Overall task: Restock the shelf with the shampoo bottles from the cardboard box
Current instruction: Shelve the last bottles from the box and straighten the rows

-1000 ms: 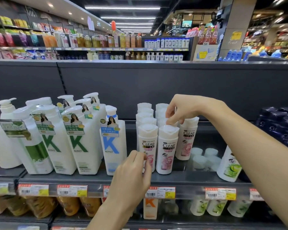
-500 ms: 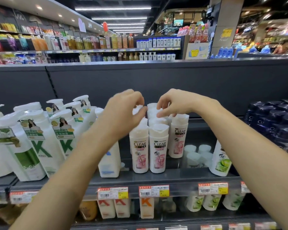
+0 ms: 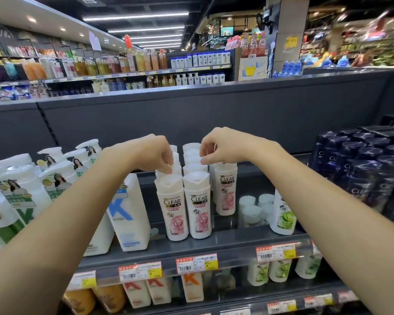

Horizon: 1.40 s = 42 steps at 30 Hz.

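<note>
Rear shampoo bottles point(image 3: 192, 153) behind hands.

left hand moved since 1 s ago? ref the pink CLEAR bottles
Yes. The left hand rose from low in front of the front-left pink CLEAR bottle, near the shelf edge, to the caps behind that bottle, where its fingertips touch one.

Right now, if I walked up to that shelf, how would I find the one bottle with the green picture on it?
Start at the dark grey shelf with the price tags along its front edge. Go right past the white bottles with pink labels and past some low white caps. The bottle with the green label stands there alone, just left of the dark blue bottles, the only green one on that level.
</note>
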Motion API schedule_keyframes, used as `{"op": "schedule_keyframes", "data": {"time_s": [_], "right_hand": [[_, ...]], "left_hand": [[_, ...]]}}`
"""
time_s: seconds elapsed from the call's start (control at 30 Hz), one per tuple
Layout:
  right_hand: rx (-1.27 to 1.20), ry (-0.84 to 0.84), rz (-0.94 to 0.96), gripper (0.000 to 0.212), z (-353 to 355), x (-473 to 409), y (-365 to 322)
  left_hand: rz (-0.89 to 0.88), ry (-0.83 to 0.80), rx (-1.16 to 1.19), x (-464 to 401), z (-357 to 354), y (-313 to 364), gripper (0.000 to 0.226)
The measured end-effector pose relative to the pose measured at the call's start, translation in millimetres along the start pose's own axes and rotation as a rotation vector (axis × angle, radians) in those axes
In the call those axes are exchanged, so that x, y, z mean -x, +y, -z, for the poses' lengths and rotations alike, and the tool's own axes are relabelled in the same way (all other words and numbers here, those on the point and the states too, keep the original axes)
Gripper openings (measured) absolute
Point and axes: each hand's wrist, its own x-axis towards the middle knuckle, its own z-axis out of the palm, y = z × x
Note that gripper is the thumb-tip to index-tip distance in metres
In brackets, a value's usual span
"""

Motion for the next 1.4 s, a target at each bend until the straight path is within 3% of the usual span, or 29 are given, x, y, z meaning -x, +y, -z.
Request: {"op": "schedule_keyframes", "data": {"time_s": [0.37,0.53,0.7,0.97,1.2,1.4], "right_hand": [[-0.007,-0.005,0.003,0.012,-16,-8,4],[0.009,0.004,0.014,0.006,-13,-11,5],[-0.006,0.009,0.012,0.008,-13,-13,4],[0.007,0.031,0.006,0.008,-6,-15,9],[0.016,0.033,-0.008,0.01,-4,-14,12],[0.024,0.039,-0.007,0.01,-3,-13,13]], "left_hand": [[-0.006,-0.046,0.042,2,7,-4,0.015],[0.015,0.097,0.026,-4,27,-15,0.018],[0.022,-0.022,-0.051,-19,8,-15,0.022],[0.004,-0.082,-0.068,-29,8,-18,0.016],[-0.047,-0.125,-0.085,-31,7,-17,0.043],[-0.092,-0.145,-0.113,-32,7,-14,0.043]]}}
